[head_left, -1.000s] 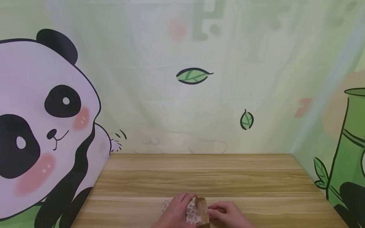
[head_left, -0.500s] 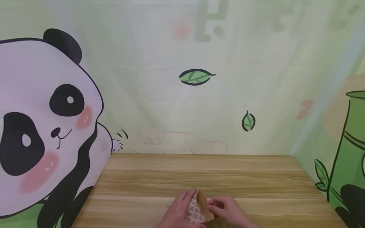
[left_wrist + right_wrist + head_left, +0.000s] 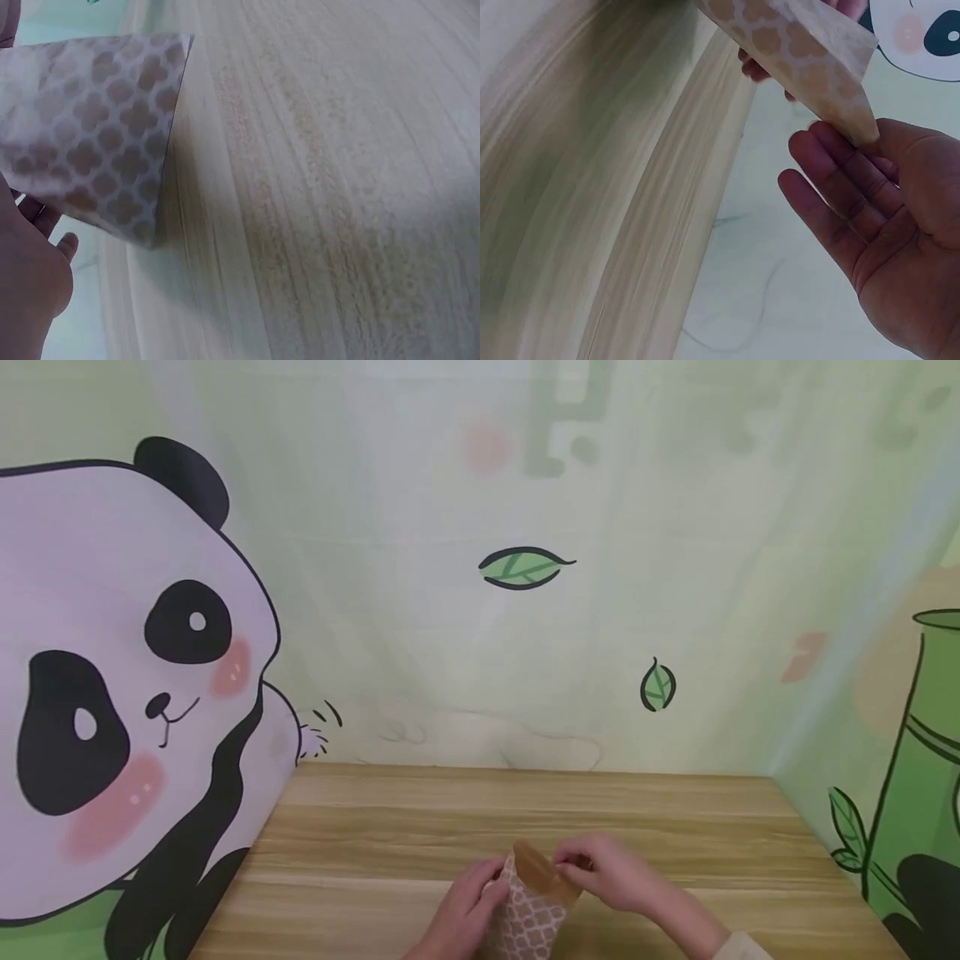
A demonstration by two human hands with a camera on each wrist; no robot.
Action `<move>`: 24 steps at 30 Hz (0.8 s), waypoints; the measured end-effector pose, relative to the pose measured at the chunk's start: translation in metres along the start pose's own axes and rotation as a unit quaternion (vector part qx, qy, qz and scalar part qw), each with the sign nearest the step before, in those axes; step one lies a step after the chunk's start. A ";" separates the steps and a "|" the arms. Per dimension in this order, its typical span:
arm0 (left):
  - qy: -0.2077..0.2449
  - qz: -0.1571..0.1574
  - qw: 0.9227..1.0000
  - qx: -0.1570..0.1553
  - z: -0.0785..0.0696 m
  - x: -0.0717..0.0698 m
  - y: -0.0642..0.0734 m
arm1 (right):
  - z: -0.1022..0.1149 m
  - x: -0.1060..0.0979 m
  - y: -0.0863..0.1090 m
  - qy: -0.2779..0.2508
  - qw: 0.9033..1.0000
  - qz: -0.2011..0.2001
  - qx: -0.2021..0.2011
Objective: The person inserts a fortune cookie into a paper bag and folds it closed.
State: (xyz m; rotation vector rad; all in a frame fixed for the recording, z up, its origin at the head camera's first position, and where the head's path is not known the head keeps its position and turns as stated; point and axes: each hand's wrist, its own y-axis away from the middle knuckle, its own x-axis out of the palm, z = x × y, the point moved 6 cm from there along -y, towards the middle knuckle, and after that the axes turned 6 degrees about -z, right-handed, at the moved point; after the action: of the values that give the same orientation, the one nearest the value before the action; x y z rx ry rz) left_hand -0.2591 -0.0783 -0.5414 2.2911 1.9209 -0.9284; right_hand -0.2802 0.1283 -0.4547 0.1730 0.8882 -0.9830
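A brown paper bag [image 3: 525,922] with a white lattice print stands tilted near the table's front, its mouth spread and its plain brown inside showing. My left hand [image 3: 465,906] grips the bag's left side near the rim. In the left wrist view, the printed side of the bag [image 3: 94,135] hides most of the left fingers. Thumb and forefinger of my right hand [image 3: 609,870] pinch the right corner of the bag's mouth. The right wrist view has that corner between the fingertips of the right hand [image 3: 896,217], the other fingers loosely bent. The bag's depth is hidden.
A wood-grain table [image 3: 390,827] lies under the hands. Behind it hangs a pale green backdrop [image 3: 420,635] with a printed panda [image 3: 247,760] at left and a bamboo stem [image 3: 918,760] at right.
The bag has risen and its mouth has spread wider. My right hand has moved up, drawing the corner outward. My left hand has shifted along the bag's side. The head view has turned slightly left.
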 end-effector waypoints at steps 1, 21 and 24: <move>0.006 -0.003 1.000 -0.008 -0.001 -0.001 -0.001 | 0.000 -0.002 -0.001 0.005 1.000 -0.003 -0.002; 0.151 -0.048 0.977 -0.140 0.000 0.012 -0.011 | -0.032 -0.010 0.018 -0.149 0.981 -0.085 0.095; 0.145 -0.069 0.976 -0.145 0.002 0.010 -0.011 | -0.042 0.000 0.031 -0.187 0.973 -0.081 0.109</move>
State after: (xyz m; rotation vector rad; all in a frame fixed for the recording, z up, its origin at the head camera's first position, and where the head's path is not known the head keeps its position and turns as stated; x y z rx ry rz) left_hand -0.2687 -0.0676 -0.5431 2.2416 2.1739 -0.2973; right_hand -0.2797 0.1672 -0.4897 0.0969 0.4529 -1.2193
